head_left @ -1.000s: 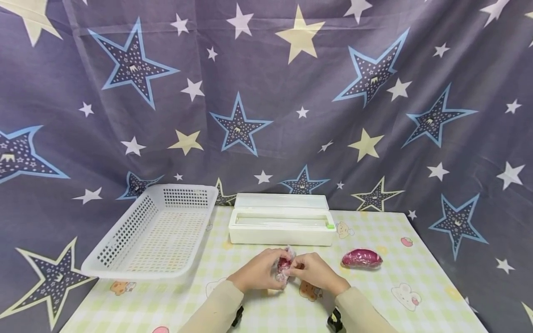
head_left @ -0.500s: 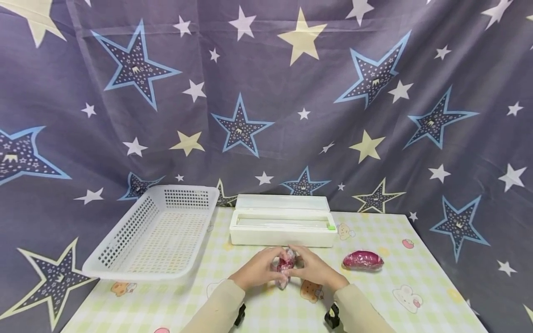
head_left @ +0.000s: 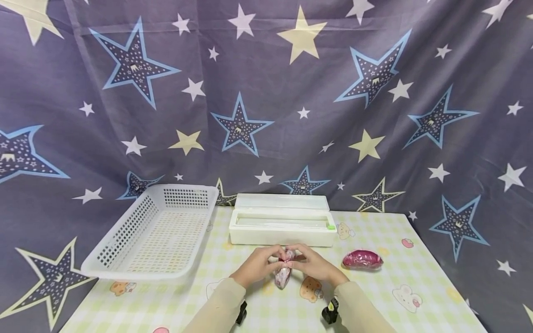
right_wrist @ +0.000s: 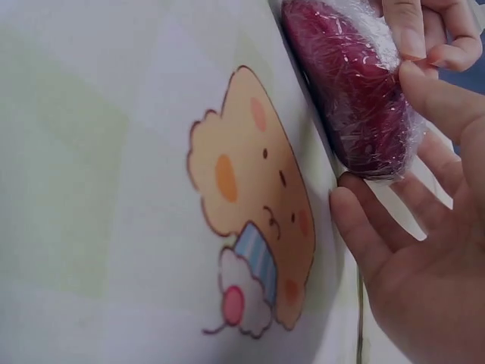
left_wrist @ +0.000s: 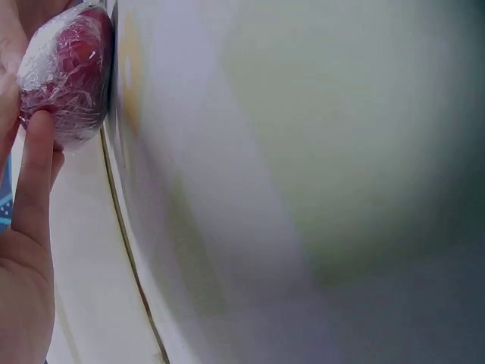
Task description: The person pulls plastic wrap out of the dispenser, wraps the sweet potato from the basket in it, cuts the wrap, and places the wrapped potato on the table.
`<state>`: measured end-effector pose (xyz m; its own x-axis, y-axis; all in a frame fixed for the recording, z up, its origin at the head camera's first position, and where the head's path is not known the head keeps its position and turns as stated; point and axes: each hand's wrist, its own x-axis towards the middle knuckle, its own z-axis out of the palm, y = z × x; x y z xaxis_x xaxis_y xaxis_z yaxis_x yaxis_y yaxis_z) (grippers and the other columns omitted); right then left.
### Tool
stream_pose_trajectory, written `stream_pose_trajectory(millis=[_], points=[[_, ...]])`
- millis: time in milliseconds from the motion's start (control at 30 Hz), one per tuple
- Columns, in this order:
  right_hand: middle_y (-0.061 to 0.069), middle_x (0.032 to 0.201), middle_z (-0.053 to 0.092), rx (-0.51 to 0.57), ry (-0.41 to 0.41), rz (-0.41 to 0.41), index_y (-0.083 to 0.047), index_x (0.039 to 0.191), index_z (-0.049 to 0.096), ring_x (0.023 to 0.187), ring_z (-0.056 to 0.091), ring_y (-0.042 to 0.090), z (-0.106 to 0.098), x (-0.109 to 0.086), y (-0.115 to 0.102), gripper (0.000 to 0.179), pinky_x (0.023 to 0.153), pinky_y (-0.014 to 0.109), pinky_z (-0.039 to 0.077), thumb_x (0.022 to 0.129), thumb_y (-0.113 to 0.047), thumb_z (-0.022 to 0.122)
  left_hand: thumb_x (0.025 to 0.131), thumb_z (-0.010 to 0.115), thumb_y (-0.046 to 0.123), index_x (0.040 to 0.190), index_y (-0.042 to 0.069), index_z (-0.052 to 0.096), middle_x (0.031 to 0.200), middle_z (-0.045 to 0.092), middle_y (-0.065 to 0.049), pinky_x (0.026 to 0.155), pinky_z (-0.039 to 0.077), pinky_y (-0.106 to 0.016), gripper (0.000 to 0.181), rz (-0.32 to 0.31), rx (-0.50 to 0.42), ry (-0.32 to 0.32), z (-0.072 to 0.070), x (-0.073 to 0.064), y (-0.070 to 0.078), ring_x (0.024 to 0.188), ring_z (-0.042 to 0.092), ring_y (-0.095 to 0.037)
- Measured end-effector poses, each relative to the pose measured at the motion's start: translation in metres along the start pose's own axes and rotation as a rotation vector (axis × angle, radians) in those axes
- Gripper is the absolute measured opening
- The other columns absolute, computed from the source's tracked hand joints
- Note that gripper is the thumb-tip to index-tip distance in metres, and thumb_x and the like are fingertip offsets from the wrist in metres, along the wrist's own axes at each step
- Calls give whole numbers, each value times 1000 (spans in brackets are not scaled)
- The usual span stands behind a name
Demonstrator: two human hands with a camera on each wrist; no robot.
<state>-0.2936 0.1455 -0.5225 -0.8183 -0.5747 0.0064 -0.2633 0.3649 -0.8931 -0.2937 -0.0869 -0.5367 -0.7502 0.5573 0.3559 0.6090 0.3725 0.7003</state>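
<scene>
Between both hands sits a purple-red oblong thing [head_left: 282, 278] wrapped in clear cling film, shaped like a sweet potato. It stays low over the tabletop, its near end pointing toward me. My left hand [head_left: 257, 267] holds its left side with thumb and fingers; one fingertip presses the wrapped thing [left_wrist: 70, 80] in the left wrist view. Opposite, my right hand [head_left: 315, 266] holds it from the right. The right wrist view shows the right thumb on the film of the wrapped thing [right_wrist: 360, 98], fingers about its end. Both thumbs nearly meet on top.
A second wrapped purple-red oblong thing [head_left: 362, 260] lies to the right. Behind the hands stands a white cling film box [head_left: 281, 237], lid up, with a green slider. A white perforated basket [head_left: 137, 275] is at the left. Checked cloth [head_left: 374, 300] covers the table; a starry curtain hangs behind.
The right hand has shifted from pinching film at the side to reaching around the far end. Both thumbs have come together on top, and more of the near end shows.
</scene>
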Motion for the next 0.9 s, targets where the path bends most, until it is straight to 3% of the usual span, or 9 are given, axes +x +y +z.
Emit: stream_pose_trajectory(millis=[100, 167, 367, 633, 900], points=[[18, 147, 42, 24, 3, 1, -11, 142, 50, 121, 53, 43, 0, 0, -1, 44, 95, 57, 49, 102, -24, 61, 96, 68, 21, 102, 25, 63, 118, 69, 7, 86, 55, -27, 8, -14, -23, -19, -2, -2, 0, 108, 65, -11], [18, 147, 42, 30, 6, 7, -9, 142, 50, 120, 53, 43, 0, 0, -2, 45, 94, 57, 49, 102, -24, 61, 96, 69, 14, 107, 21, 63, 126, 67, 3, 90, 54, -30, 14, -29, -71, -69, -7, -6, 4, 114, 63, -14], [17, 145, 46, 36, 22, 29, -8, 142, 49, 121, 53, 43, 0, 0, -2, 47, 95, 59, 48, 100, -25, 64, 80, 84, 7, 120, 17, 59, 138, 60, 0, 106, 44, -44, 49, -66, -161, -218, -20, -10, 13, 127, 55, -16], [17, 145, 46, 65, 11, 33, -8, 142, 50, 123, 52, 44, 1, 1, -3, 46, 96, 58, 48, 101, -24, 63, 76, 85, 7, 109, 16, 65, 125, 67, 2, 99, 50, -35, 40, -38, -169, -186, -18, -2, 0, 114, 63, -12], [16, 144, 45, 45, 21, 32, -8, 141, 51, 121, 53, 41, 1, 2, -3, 45, 95, 55, 49, 100, -25, 63, 86, 77, 5, 104, 10, 67, 114, 70, -3, 94, 53, -30, 21, -31, -246, -172, -18, 2, -2, 110, 67, -16]])
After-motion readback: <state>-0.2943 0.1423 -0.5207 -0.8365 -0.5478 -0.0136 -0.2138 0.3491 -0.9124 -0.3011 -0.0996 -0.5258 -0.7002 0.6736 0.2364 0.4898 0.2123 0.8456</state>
